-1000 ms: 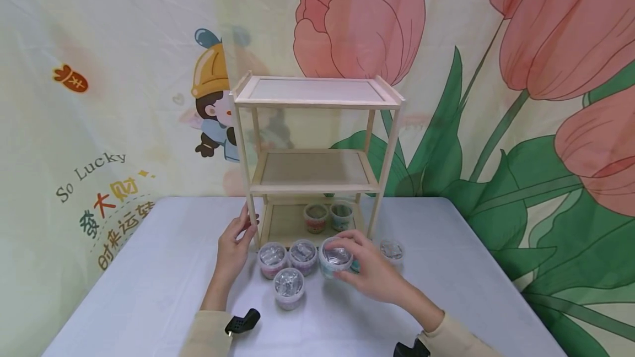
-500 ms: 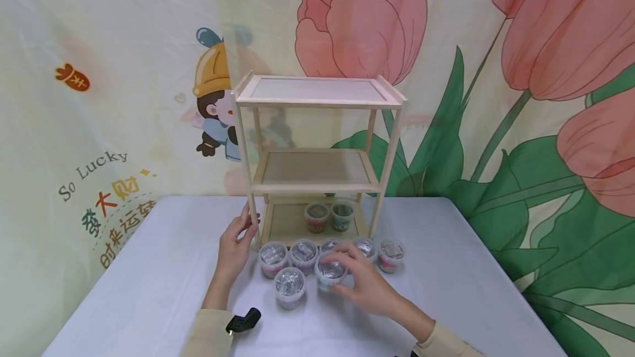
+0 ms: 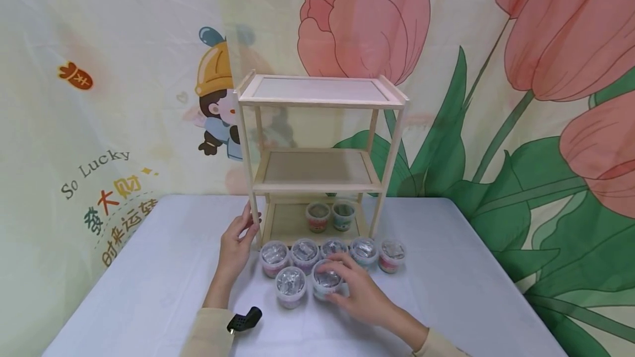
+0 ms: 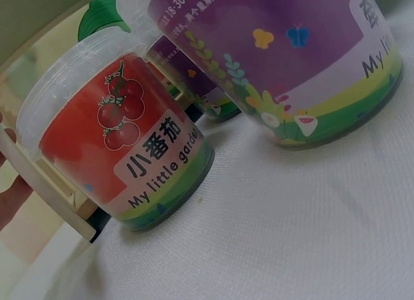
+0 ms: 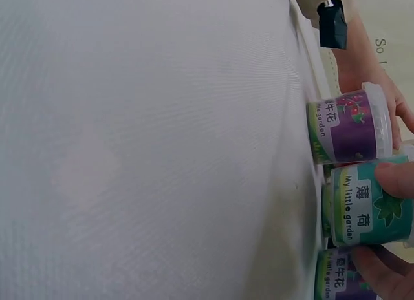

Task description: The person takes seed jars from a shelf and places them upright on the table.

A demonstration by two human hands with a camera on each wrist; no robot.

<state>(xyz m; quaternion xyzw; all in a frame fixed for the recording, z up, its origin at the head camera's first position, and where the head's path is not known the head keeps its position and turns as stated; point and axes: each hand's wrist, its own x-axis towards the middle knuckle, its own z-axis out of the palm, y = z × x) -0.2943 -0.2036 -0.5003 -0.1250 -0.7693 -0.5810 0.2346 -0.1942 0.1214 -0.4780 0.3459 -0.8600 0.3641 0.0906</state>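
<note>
A person's left hand [image 3: 235,247] grips the front left post of a three-tier wooden shelf [image 3: 317,153] on a white-covered table [image 3: 163,269], thumb and fingers pinched round the wood. To its right, the right hand [image 3: 354,291] closes thumb and fingertips round a green-labelled tub [image 3: 326,281], which stands on the table in the front row beside a purple-labelled tub [image 3: 290,285]. Five more tubs line up behind; two sit on the bottom shelf.

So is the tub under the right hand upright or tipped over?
Upright. The tub stands on its base on the table, clear lid facing up, with the right hand gripping its sides.
</note>
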